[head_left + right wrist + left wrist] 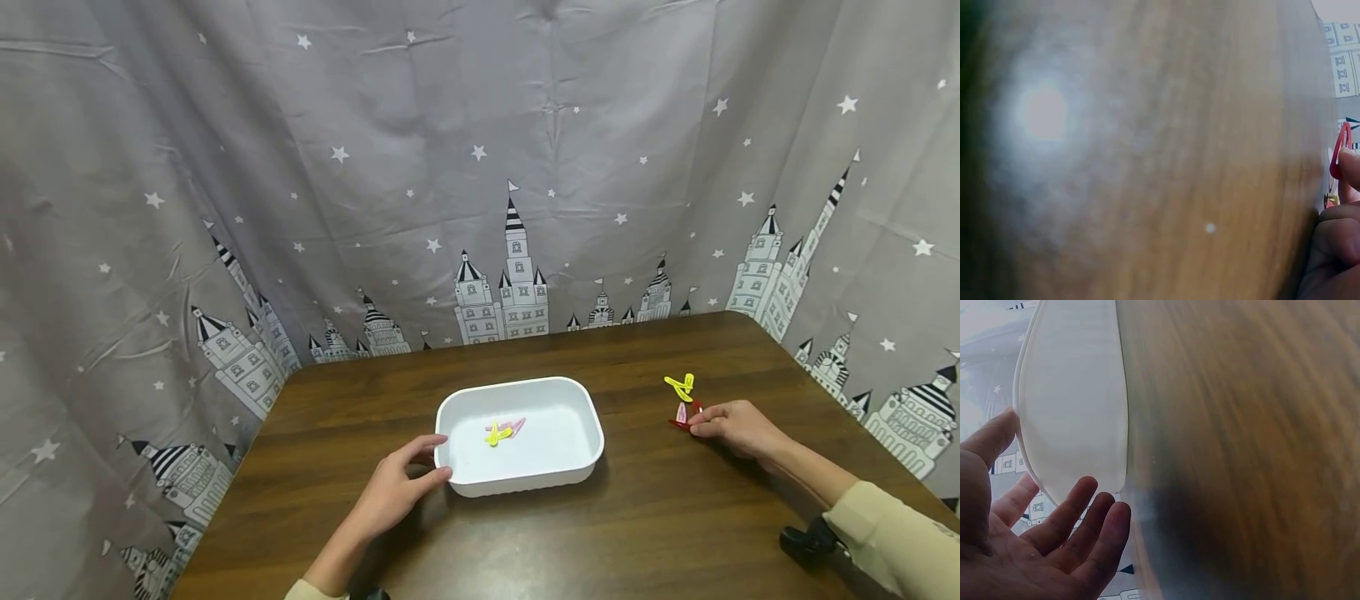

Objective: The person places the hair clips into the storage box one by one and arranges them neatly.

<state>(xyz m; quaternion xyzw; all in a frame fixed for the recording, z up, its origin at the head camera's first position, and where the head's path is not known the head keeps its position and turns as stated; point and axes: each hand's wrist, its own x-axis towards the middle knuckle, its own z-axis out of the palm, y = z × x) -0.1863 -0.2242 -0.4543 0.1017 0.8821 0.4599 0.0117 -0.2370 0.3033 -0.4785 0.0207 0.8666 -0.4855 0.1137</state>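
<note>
A white tray [517, 483] stands mid-table with yellow hair clips [497, 433] and pink hair clips [517, 427] on its floor. My left hand [401, 483] is at the tray's left end, thumb and index finger touching its rim. In the left wrist view, the other fingers of that left hand [1060, 544] lie loosely extended beside the tray wall [1075, 412]. Off to the right, my right hand [738, 425] pinches a red hair clip [1339, 153] between thumb and finger, low over the table. Beside its fingertips lies a pink hair clip [682, 412].
Yellow hair clips [681, 387] lie just beyond my right hand. The brown wooden table [600, 542] reaches back to a grey curtain [420, 167] printed with castles and stars.
</note>
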